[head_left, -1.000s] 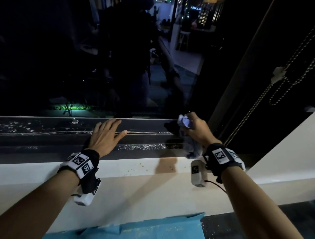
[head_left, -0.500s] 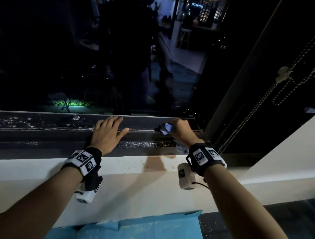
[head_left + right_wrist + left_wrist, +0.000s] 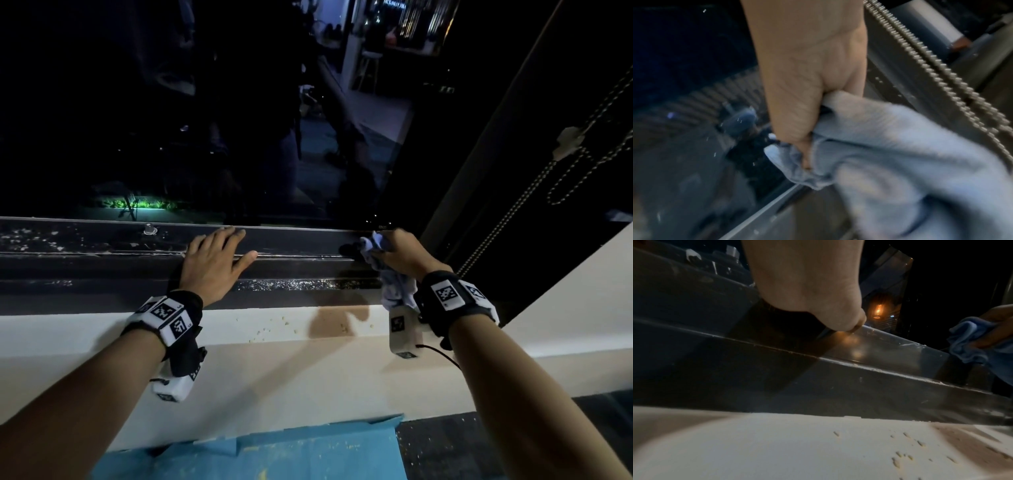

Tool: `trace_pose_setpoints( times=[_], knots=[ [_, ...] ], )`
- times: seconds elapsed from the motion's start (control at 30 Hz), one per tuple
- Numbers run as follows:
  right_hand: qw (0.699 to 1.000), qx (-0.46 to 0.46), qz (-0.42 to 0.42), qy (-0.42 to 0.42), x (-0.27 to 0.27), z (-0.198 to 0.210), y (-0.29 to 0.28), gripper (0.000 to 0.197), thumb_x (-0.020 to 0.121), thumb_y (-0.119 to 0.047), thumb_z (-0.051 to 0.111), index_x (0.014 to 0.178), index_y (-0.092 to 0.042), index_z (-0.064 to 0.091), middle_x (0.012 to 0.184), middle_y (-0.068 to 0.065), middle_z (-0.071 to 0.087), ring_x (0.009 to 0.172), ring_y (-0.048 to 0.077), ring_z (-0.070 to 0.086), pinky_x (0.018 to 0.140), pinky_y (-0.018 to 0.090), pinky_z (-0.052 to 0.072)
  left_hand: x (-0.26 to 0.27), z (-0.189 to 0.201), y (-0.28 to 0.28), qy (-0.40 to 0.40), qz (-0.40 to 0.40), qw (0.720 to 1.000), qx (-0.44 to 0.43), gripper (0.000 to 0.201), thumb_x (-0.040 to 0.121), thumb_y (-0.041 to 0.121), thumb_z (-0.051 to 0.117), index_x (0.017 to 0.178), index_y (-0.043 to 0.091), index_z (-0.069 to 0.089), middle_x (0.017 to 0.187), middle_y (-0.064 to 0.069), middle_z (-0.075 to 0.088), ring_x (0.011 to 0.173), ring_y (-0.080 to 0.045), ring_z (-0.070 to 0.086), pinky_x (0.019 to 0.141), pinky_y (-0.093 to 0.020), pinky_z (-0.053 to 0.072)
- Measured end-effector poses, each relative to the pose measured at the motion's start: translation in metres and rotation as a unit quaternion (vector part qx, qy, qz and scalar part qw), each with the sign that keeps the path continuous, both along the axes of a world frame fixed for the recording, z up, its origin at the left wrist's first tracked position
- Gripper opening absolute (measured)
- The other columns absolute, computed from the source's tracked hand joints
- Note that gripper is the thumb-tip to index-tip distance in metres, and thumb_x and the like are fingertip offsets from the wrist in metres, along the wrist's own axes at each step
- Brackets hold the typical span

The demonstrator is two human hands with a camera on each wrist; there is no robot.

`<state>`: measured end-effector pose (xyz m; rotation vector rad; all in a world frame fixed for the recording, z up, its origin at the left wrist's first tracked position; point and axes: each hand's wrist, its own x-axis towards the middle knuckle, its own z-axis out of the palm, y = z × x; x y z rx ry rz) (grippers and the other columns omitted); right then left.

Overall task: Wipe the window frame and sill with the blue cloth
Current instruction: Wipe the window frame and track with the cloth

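The fingers (image 3: 222, 240) of the left hand (image 3: 214, 265) are laid out straight and flat on the dark window frame (image 3: 102, 260), nothing being held, with the thumb spread to the right along a rail edge. In the left wrist view the heel of this hand (image 3: 807, 288) is seen pressed down on the frame (image 3: 715, 361). The fingers of the right hand (image 3: 406, 255) are curled tightly round the blue cloth (image 3: 394, 284), which is bunched in the fist and pressed against the far right end of the frame, close to the corner where the upright meets it. A loose tail of the cloth (image 3: 910, 154) is seen hanging below the right hand (image 3: 807, 73) toward the near side. Pale specks of dust are scattered along the frame between the two hands and to the far left. The white sill (image 3: 274, 329) lies just near of the frame, with small crumbs (image 3: 908, 449) on it. A beaded blind chain (image 3: 534, 192) hangs to the right of the right hand. Blue sheeting (image 3: 274, 452) is spread on the floor below the sill
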<state>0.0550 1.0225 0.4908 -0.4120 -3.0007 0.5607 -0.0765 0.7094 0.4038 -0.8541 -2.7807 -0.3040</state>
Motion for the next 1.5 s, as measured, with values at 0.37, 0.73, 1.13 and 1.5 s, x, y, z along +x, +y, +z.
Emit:
trace_pose_setpoints(
  times=[0.37,0.73,1.13,1.5],
  knots=[
    [0.998,0.032,0.049,0.003,-0.031,-0.017,-0.020,0.026,0.075,-0.012,0.070,0.066,-0.027,0.050,0.073,-0.003,0.056,0.072,0.014,0.059,0.065,0.019,0.041,0.000,-0.004,0.002,0.013,0.005,1.000,0.016,0.074,0.090,0.064,0.012,0.136,0.016,0.045,0.137,-0.007,0.048,0.126,-0.025,0.046,0.104,-0.041,0.026],
    [0.992,0.038,0.101,0.066,-0.039,-0.011,-0.048,0.019,0.076,-0.009,0.070,0.092,0.000,0.069,0.093,0.020,0.066,0.087,0.031,0.063,0.072,0.030,0.038,0.001,-0.002,0.000,0.011,0.001,1.000,0.015,0.073,0.090,0.064,0.013,0.137,0.017,0.044,0.135,-0.005,0.049,0.123,-0.024,0.047,0.104,-0.040,0.028],
    [0.995,0.047,0.061,0.070,-0.040,-0.027,-0.040,0.027,0.067,0.008,0.064,0.090,-0.005,0.067,0.091,0.008,0.057,0.086,0.028,0.060,0.062,0.013,0.024,0.002,-0.001,0.003,0.007,-0.003,1.000,0.021,0.075,0.090,0.064,0.012,0.135,0.015,0.046,0.132,-0.007,0.051,0.121,-0.026,0.049,0.103,-0.042,0.029],
    [0.984,0.008,0.151,0.090,-0.073,-0.031,-0.126,0.025,0.070,0.006,0.061,0.095,-0.001,0.065,0.098,0.019,0.060,0.091,0.037,0.058,0.077,0.035,0.044,0.002,0.014,-0.007,-0.092,-0.041,0.989,0.108,0.061,0.095,0.058,0.031,0.143,0.022,0.033,0.147,-0.001,0.034,0.132,-0.027,0.033,0.111,-0.040,0.024]
  ],
)
